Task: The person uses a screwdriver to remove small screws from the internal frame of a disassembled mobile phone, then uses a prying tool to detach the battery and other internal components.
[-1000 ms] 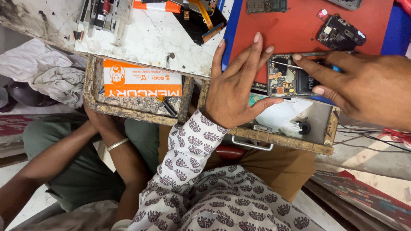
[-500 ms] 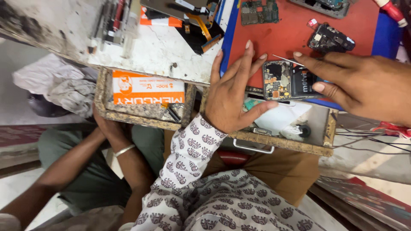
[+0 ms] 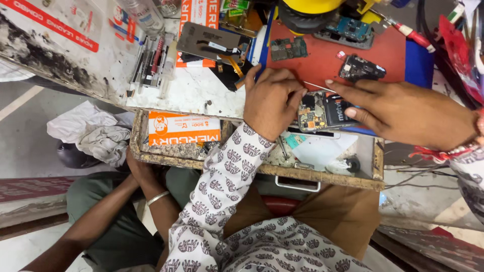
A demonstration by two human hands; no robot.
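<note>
Fingers of left hand (image 3: 272,100), splayed flat a second ago, now curled onto opened phone with bare circuit board (image 3: 322,112) at red mat (image 3: 322,63) edge; right hand (image 3: 403,113) pinching its dark side, steadying.

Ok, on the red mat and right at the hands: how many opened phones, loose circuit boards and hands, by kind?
Opened phones: 2, the opened phone between both hands and a second opened phone on the red mat.
Loose circuit boards: 2, a green board and a blue board.
Hands: 2, left hand and right hand.
Total: 6.
</note>
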